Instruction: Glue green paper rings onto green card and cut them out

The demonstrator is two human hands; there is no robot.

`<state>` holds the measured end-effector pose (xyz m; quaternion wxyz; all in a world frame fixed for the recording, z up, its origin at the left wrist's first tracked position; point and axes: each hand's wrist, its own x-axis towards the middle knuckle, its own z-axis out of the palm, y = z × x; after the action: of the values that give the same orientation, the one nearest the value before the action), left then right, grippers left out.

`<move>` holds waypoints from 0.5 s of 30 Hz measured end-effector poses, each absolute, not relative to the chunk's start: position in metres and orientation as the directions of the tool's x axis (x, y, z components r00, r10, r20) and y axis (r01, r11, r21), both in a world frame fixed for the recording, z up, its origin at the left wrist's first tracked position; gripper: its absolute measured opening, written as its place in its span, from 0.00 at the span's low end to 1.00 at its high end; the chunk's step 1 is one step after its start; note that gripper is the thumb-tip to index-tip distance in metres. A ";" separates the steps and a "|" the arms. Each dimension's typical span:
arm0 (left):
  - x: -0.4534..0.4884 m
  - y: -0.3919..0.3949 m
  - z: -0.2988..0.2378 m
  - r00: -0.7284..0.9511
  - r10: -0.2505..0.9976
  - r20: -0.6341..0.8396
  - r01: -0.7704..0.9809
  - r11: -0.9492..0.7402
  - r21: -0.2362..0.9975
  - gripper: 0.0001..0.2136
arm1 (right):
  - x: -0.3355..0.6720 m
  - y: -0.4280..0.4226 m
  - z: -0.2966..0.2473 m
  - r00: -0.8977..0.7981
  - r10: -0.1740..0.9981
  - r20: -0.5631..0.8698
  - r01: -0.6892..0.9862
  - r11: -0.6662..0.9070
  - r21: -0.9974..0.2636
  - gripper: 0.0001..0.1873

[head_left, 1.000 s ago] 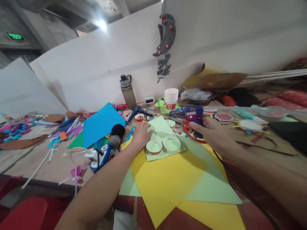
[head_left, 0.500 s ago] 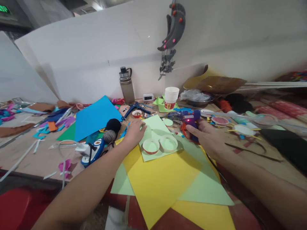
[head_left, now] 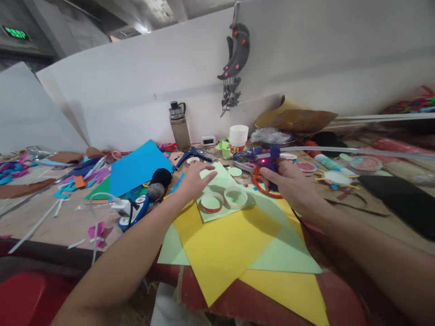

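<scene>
The right hand (head_left: 288, 182) clasps the glue gun (head_left: 269, 155); the left hand (head_left: 192, 182) spreads, empty, by the card (head_left: 223, 179). On the card, the rings (head_left: 213, 209) could shift if either hand nudges them.

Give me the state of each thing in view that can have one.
Blue-purple plastic glue gun: held in right hand, red light lit.
Left hand: open.
Two short paper rings, white inside: open-topped, on pale green paper sheet.
Grey plastic bottle: upright, capped.
Red-and-white paper cups: nested, stacked.
Green rectangular exit sign: lit.
</scene>
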<state>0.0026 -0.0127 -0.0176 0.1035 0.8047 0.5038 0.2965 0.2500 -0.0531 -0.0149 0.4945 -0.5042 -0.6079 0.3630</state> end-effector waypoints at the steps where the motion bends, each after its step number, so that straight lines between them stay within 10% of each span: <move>1: 0.009 -0.019 -0.014 0.368 0.869 0.330 0.723 -0.491 0.486 0.17 | 0.250 -0.053 -0.015 0.009 0.971 0.239 0.256 0.229 -0.939 0.09; 15: 0.041 -0.037 -0.019 0.657 0.736 0.166 0.693 -0.675 0.252 0.20 | 0.253 -0.041 -0.033 -0.015 0.973 0.229 0.325 0.221 -0.919 0.10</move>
<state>0.0408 -0.0368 -0.0187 0.0832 0.9063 0.3941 0.1277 0.2533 -0.0409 -0.0330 0.4706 -0.5206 -0.6237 0.3442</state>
